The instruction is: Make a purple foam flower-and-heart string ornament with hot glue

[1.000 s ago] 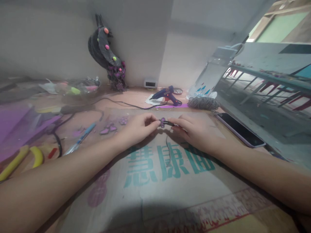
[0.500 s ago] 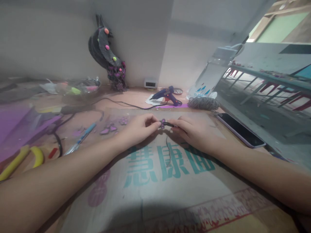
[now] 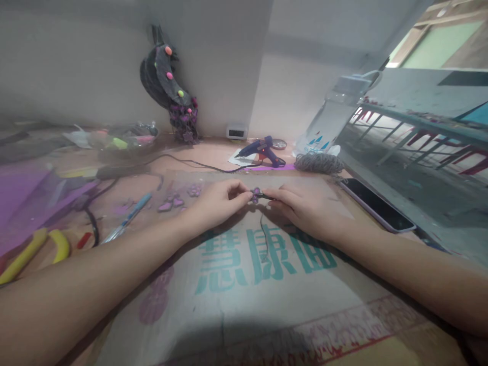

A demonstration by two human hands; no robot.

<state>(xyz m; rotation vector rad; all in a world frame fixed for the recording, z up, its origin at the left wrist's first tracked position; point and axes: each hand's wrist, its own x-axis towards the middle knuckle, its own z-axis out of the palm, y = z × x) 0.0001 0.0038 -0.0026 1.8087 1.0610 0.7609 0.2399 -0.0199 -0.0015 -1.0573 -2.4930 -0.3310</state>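
Observation:
Between the fingertips of my left hand [image 3: 219,203] is a small purple flower-shaped piece [image 3: 255,195] with dark grey edging. My right hand [image 3: 301,208] pinches a thin dark tool [image 3: 264,195] whose tip meets the flower piece; its exact kind is too small to make out. A strand of grey yarn [image 3: 264,229] trails below the hands onto the printed sheet [image 3: 236,320]. Left of my left hand lie purple heart-shaped pieces [image 3: 171,204] and another small purple flower piece [image 3: 194,190].
Behind my hands are a blue glue gun [image 3: 261,150], a grey yarn bundle [image 3: 319,163] and a clear bottle [image 3: 328,117]. A phone [image 3: 375,203] lies right, a blue pen [image 3: 133,213] left. Against the wall stands a grey crescent decoration [image 3: 162,71]; a black cord [image 3: 186,161] crosses the table.
Almost nothing differs. The flower piece is turned slightly between my fingers, and both hands stay in the same place.

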